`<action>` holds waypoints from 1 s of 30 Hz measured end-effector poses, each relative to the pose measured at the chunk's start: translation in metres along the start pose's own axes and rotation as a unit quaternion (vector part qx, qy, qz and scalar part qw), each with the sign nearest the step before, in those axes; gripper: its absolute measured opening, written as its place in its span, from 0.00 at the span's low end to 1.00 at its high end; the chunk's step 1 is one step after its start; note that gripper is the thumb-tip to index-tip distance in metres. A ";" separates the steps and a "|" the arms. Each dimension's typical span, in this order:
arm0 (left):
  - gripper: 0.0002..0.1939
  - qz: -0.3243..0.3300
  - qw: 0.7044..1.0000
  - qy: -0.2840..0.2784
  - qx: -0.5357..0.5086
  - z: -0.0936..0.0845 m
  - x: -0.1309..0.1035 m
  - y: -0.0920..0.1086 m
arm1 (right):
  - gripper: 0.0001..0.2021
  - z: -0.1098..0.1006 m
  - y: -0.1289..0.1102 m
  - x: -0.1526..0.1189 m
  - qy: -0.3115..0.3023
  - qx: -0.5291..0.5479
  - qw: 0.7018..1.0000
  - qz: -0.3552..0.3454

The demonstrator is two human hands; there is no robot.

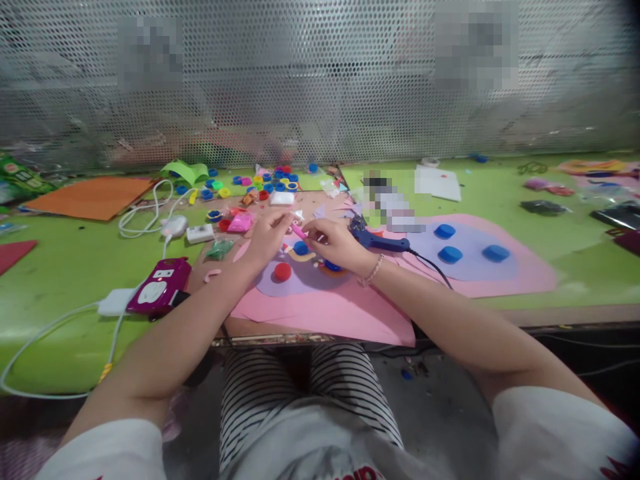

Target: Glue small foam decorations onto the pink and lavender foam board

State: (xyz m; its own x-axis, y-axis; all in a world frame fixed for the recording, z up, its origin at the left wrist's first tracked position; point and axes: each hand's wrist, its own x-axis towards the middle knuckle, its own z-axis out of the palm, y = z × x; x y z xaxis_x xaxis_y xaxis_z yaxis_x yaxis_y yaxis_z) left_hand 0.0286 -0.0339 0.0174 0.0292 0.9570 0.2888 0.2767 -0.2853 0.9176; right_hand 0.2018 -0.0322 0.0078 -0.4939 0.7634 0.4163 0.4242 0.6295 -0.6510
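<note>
Both hands meet over a purple paper shape (275, 287) laid on pink paper (345, 317). In the pinched fingers of my right hand (337, 243) is a small pink stick-shaped piece (299, 231). My left hand (270, 233) is closed in a pinch at its upper end; whatever those fingertips hold is too small to make out. Beneath the hands lie a red bottle cap (283, 271), a blue cap (301, 248) and a pale yellow curved piece (304, 258). A dark blue glue gun (383, 241) rests just right of my right hand.
Several coloured caps (267, 178) lie scattered at the back, before a perforated metal panel (320, 87). A magenta power block (163, 287) with white cables sits left. To the right, another purple shape (470, 243) carries blue caps. Orange paper (95, 198) lies far left.
</note>
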 end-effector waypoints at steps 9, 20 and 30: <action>0.06 0.035 0.999 0.001 0.008 -0.001 0.005 -0.012 | 0.07 0.000 0.002 0.000 0.009 -0.008 1.000 -0.008; 0.11 0.011 0.998 0.035 -0.049 -0.005 0.011 -0.012 | 0.10 -0.003 0.011 0.002 0.012 -0.046 0.999 -0.023; 0.17 0.050 0.978 0.033 0.197 -0.024 0.026 -0.039 | 0.12 -0.018 0.024 0.001 -0.032 -0.207 0.978 0.012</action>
State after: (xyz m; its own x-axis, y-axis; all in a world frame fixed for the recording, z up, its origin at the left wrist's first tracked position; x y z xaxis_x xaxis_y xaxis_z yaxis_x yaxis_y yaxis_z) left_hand -0.0040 0.0011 -0.0042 0.0172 0.9158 0.4013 0.6253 -0.3230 0.7104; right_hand 0.2247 -0.0143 0.0040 -0.5202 0.7767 0.3552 0.7013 0.6258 -0.3413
